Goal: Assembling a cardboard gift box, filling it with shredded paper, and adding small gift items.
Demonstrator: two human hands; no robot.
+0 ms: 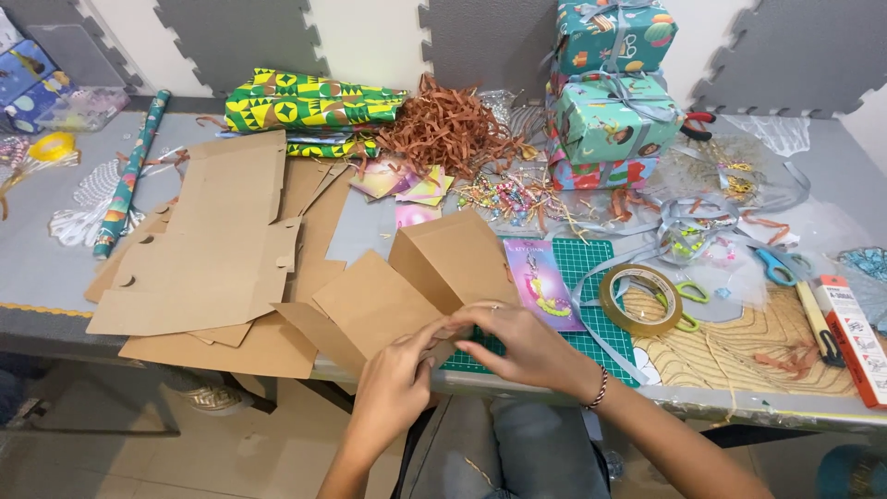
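The half-folded cardboard box at the table's six o'clock edge is pinched by the left hand and right hand. A flap could be creased crookedly if the grip slips, or the box tipped off that edge.

A tape roll, wrapped gift boxes, brown paper shreds and flat cardboard sheets lie on the table.

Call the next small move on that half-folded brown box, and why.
Probably press the near flap flat along its crease. Both the left hand and right hand pinch the near edge of the cardboard box, which stands only partly folded, panels still splayed open.
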